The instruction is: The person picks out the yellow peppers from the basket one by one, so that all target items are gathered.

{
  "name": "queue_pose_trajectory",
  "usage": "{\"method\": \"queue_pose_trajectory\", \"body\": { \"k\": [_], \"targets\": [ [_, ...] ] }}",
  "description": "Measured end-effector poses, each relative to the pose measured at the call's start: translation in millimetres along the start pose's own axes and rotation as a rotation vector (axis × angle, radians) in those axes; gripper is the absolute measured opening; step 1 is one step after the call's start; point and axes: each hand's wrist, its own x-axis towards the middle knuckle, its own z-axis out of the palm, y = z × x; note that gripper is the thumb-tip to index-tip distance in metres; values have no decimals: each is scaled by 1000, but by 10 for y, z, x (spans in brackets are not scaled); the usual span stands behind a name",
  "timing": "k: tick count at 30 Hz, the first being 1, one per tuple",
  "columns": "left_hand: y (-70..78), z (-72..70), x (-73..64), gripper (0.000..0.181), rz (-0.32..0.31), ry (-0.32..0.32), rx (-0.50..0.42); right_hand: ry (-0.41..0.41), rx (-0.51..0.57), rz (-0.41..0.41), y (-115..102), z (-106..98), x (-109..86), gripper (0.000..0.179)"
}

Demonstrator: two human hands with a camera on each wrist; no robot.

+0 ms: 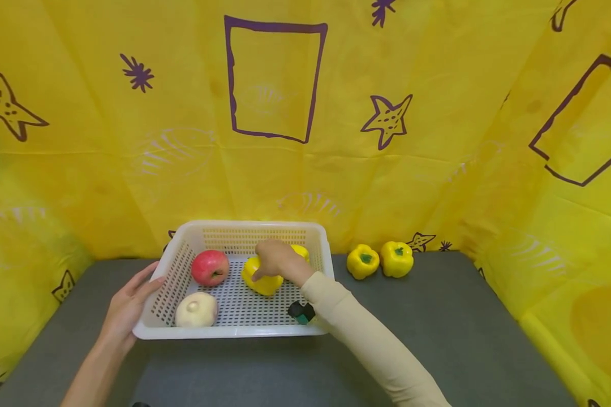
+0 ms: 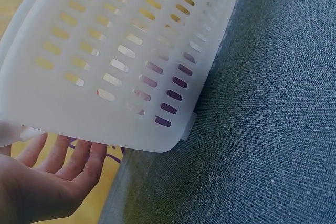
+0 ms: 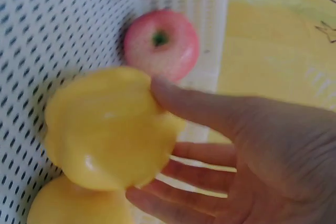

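A white perforated plastic basket (image 1: 229, 332) stands on the dark grey table. My left hand (image 1: 124, 308) holds its left end, the thumb at the rim and the fingers along the outside. Inside the basket, my right hand (image 1: 275, 260) grips a yellow bell pepper (image 3: 110, 129) between thumb and fingers. Another yellow bell pepper (image 3: 73, 203) lies right beside it, partly covered by the hand in the head view. To the left are a red apple (image 1: 210, 268) and, nearer the front, a whitish turnip (image 1: 197, 310) with some purple skin.
Two more yellow bell peppers, a left one (image 1: 363, 262) and a right one (image 1: 397, 259), sit on the table right of the basket. A yellow patterned cloth (image 1: 346, 181) hangs behind the table and along its sides. A black and green device (image 1: 301, 312) shows at the right wrist.
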Motion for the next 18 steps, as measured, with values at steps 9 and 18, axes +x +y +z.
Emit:
{"method": "queue_pose_trajectory", "body": {
  "k": [9, 18],
  "targets": [
    [4, -19, 3, 68, 27, -13, -37, 87, -3, -124, -9, -166, -167, 56],
    [-8, -10, 5, 67, 27, -19, -43, 129, 102, -165, 119, -244, -329, 62]
  ]
}}
